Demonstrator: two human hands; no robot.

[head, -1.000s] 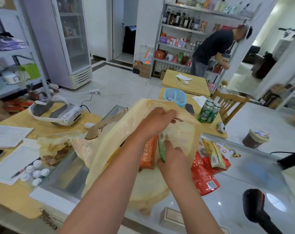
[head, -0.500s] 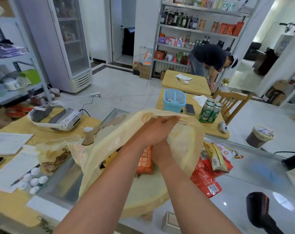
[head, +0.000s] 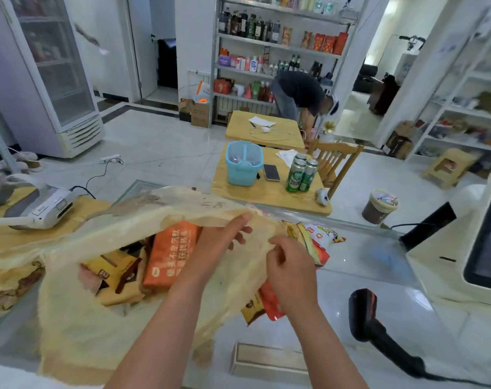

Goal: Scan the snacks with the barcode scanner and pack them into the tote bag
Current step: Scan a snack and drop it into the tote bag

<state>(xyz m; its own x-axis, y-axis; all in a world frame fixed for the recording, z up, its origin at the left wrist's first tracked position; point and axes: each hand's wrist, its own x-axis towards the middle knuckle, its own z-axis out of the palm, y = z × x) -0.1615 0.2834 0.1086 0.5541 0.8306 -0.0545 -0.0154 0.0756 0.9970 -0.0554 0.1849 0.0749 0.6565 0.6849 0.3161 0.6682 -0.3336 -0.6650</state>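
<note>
At the left end of the counter a white device sits behind the tote bag, which sprawls on its side with its long axis running left to right and its mouth gaping up and toward the right. Inside the mouth an orange packet leans upright among some brown and yellow packs. The left hand grips the bag's upper lip, fingers curled over the cloth and lifting it. Just beside it the right hand pinches the lip's right-hand part, holding nothing else. The loose snacks lie just right of that hand, toward the counter's far edge, touching the bag's rim, and a red packet pokes out from under the cloth below the wrist. The next item is therefore on the right hand's side, with the mouth already facing it — a short carry leftward, provided the left hand keeps the lip raised. Further right the barcode scanner rests near the front edge, head up and pointing back toward the bag, well apart from both hands. Bare glass lies between it and the snacks, so there is room to swing a packet past it. A flat box sits at the front edge and the till closes off the right end — the limits to mind.
</note>
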